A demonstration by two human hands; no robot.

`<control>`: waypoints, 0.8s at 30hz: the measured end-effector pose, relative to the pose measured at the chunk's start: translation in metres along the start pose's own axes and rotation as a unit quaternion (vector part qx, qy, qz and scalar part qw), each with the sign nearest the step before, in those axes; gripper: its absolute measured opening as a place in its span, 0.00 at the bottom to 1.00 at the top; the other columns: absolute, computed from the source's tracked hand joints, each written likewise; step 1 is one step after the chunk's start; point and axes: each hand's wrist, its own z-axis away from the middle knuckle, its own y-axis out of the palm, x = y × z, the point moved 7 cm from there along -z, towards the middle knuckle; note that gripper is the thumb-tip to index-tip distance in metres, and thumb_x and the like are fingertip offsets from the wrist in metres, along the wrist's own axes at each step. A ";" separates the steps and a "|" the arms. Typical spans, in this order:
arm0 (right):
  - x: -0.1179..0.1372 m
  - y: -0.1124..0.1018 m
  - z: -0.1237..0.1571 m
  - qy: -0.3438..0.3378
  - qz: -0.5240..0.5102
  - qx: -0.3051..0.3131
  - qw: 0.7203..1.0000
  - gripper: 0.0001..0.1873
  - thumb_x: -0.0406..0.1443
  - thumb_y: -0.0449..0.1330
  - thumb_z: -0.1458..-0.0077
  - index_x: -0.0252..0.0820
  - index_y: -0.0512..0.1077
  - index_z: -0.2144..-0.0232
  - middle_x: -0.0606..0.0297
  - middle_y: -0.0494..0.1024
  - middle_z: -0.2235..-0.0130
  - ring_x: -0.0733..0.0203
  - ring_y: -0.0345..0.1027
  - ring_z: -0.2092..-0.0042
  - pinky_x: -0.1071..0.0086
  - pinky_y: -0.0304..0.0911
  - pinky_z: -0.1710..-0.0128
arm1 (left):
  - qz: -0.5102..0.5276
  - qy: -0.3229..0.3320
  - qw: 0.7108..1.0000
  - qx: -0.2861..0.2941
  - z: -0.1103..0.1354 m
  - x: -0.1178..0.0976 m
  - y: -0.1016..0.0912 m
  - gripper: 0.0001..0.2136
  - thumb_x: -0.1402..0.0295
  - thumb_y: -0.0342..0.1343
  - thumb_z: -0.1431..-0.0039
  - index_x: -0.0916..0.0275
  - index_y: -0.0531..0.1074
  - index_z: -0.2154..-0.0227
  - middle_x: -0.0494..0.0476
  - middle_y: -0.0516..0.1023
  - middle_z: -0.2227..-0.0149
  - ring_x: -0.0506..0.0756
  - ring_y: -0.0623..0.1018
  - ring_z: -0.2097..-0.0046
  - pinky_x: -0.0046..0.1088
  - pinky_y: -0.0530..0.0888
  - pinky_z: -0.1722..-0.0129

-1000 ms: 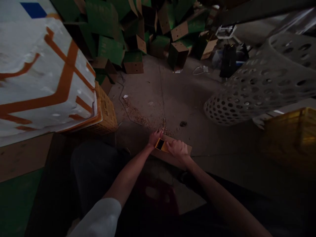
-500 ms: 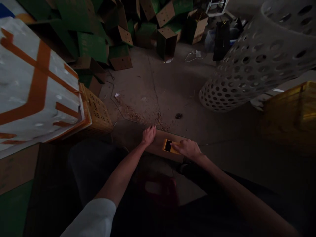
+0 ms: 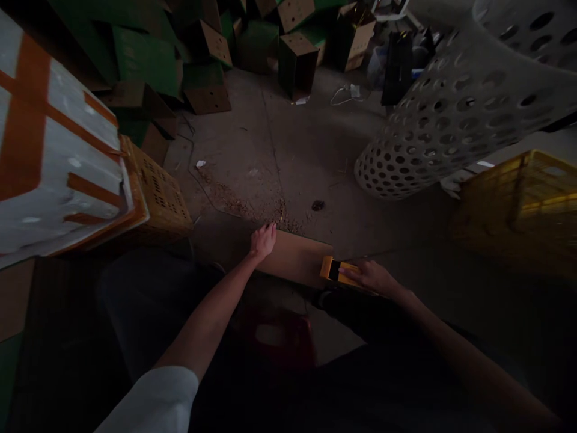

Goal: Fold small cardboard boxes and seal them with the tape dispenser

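A long brown cardboard box (image 3: 297, 258) with a green edge lies low in front of me. At its left end rests my left hand (image 3: 263, 240), fingers curled together at the far edge; what lies in them, if anything, is too small to make out. My right hand (image 3: 372, 276) is closed around a yellow-orange hand tool with a black middle (image 3: 334, 269), possibly a tape dispenser. The tool's wide head is at the right end of the cardboard, and the index finger lies along its top.
Brown scraps (image 3: 238, 201) and a dark round lump (image 3: 318, 205) lie on the floor. To the left, a taped white foam box (image 3: 85, 156) sits on an orange crate (image 3: 162, 192). A perforated white basket (image 3: 419, 138) and yellow crate (image 3: 496, 204) stand right. Green cartons (image 3: 207, 90) are piled behind.
My right hand has moved the yellow-orange tool rightward along the cardboard to its right end. My left hand stays at the left end. The whole view has shifted slightly.
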 end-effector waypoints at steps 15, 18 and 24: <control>-0.065 0.012 -0.003 -0.003 0.023 0.053 0.998 0.32 0.58 0.50 0.37 0.39 0.79 0.62 0.55 0.81 0.66 0.54 0.76 0.63 0.70 0.58 0.66 | -0.015 -0.004 1.000 0.003 -0.002 -0.001 -0.001 0.25 0.57 0.31 0.27 0.57 0.74 0.51 0.62 0.80 0.52 0.59 0.80 0.57 0.33 0.70 0.59; -0.085 0.017 0.000 0.014 0.038 0.072 0.997 0.34 0.59 0.47 0.36 0.39 0.79 0.60 0.54 0.81 0.65 0.51 0.77 0.62 0.69 0.60 0.67 | -0.018 -0.006 1.000 0.000 -0.001 0.000 -0.001 0.25 0.58 0.31 0.27 0.58 0.74 0.51 0.63 0.80 0.52 0.59 0.80 0.58 0.33 0.69 0.59; -0.081 0.028 -0.004 0.006 0.061 0.078 0.995 0.35 0.62 0.47 0.38 0.43 0.80 0.55 0.51 0.82 0.63 0.48 0.77 0.57 0.67 0.66 0.62 | -0.014 0.003 1.000 -0.003 0.002 0.000 -0.001 0.24 0.58 0.31 0.27 0.58 0.74 0.52 0.63 0.79 0.52 0.58 0.80 0.58 0.32 0.69 0.60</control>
